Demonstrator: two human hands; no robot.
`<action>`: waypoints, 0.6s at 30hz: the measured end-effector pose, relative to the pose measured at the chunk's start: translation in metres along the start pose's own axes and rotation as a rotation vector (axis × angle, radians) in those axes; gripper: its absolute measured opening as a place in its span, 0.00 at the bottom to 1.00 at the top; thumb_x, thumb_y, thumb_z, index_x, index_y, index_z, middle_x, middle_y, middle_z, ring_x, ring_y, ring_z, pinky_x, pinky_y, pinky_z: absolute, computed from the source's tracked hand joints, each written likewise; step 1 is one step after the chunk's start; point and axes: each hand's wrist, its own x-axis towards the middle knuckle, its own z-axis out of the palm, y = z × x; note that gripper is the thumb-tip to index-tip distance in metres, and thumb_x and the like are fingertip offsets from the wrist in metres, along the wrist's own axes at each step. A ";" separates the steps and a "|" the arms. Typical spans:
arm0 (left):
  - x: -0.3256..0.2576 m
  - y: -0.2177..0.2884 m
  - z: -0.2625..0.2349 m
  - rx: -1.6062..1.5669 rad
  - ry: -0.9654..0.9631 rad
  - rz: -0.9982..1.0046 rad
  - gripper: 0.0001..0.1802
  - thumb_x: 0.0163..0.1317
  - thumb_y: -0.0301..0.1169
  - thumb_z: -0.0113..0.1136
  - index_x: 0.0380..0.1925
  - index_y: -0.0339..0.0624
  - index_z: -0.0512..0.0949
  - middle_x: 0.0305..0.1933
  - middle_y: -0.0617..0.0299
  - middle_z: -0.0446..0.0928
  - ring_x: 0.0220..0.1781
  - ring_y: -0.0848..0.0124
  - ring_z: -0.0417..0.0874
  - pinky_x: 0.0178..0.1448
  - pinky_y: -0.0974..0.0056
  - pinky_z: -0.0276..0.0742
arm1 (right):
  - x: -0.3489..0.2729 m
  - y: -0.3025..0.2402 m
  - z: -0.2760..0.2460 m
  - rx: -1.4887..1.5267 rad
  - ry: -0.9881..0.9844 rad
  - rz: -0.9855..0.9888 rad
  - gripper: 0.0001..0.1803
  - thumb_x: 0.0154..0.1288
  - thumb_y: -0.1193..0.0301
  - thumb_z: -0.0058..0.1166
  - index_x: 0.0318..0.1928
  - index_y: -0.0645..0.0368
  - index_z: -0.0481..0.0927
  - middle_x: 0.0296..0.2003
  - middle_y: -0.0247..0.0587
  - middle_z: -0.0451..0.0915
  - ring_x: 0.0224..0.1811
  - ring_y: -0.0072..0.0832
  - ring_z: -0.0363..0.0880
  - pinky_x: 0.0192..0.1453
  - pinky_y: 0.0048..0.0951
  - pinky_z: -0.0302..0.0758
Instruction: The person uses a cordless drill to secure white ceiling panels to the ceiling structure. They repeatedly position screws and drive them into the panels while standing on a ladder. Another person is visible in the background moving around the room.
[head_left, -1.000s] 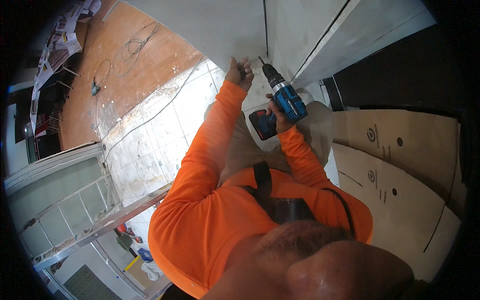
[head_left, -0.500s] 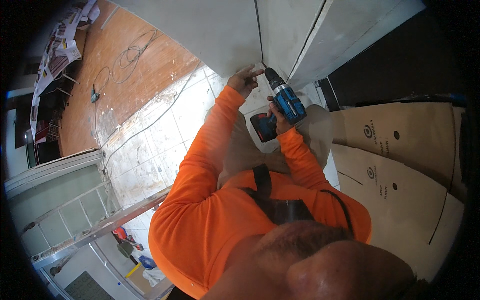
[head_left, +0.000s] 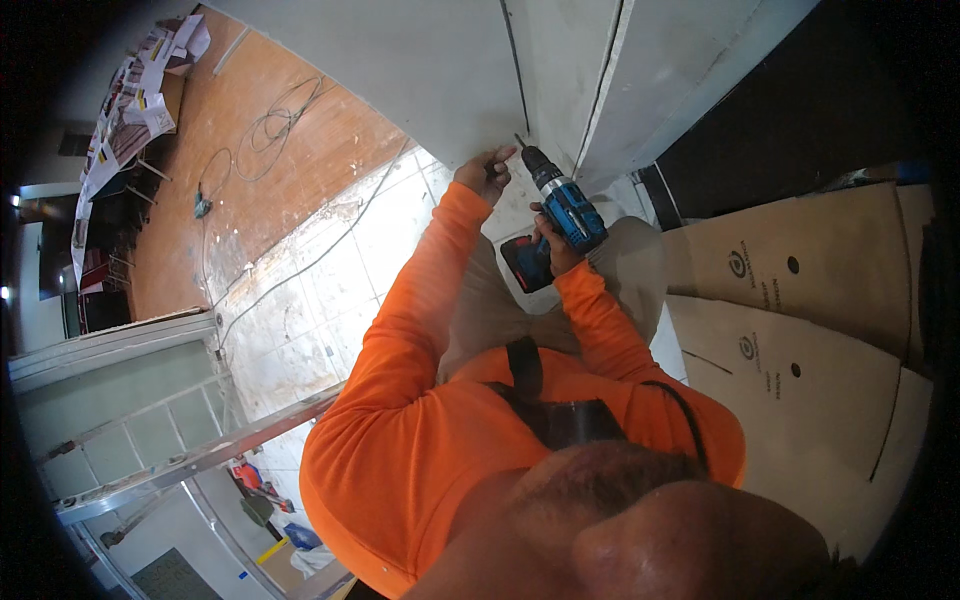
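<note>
Right now, in the head view, I'm watching the left hand (head_left: 483, 175) hovering near twelve o'clock, fingers curling inward beside the grey panel (head_left: 445, 75). Half a second ago those fingers were stretching toward the drill's nose; now they're drawing back, and I can't tell whether they're pinching anything small. At one o'clock the right hand (head_left: 566, 257) is grasping the handle of the blue cordless drill (head_left: 570, 212), whose bit (head_left: 520, 141) is pointing toward eleven. Its tip is now showing left of the dark seam (head_left: 516, 65), where it was lining up with the seam's lower end; I can't tell if it's touching anything. To my judgement, this shift is leaving the bit less covered by the fingers, with the drill being steadied. Cardboard sheets (head_left: 830, 390) are standing at three o'clock, a metal ladder (head_left: 215, 452) leaning at eight.
</note>
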 end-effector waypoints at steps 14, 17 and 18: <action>-0.003 0.050 0.010 0.017 -0.183 -0.054 0.30 0.64 0.53 0.55 0.58 0.48 0.66 0.15 0.77 0.57 0.15 0.83 0.57 0.17 0.75 0.52 | -0.002 -0.018 0.004 -0.022 -0.213 -0.047 0.15 0.63 0.79 0.54 0.50 0.61 0.72 0.45 0.46 0.80 0.26 0.22 0.75 0.32 0.24 0.75; -0.003 0.054 0.012 0.084 -0.179 -0.058 0.30 0.63 0.54 0.56 0.57 0.47 0.66 0.15 0.77 0.57 0.15 0.83 0.56 0.17 0.76 0.52 | -0.002 -0.006 0.001 -0.051 -0.232 -0.108 0.15 0.63 0.79 0.53 0.51 0.61 0.72 0.45 0.47 0.80 0.26 0.23 0.75 0.32 0.24 0.75; -0.002 0.054 0.012 0.108 -0.172 -0.060 0.30 0.63 0.54 0.56 0.57 0.47 0.66 0.15 0.77 0.57 0.15 0.83 0.56 0.17 0.76 0.52 | -0.002 -0.004 0.001 -0.057 -0.234 -0.095 0.15 0.63 0.79 0.53 0.50 0.61 0.72 0.45 0.47 0.80 0.26 0.23 0.75 0.32 0.24 0.75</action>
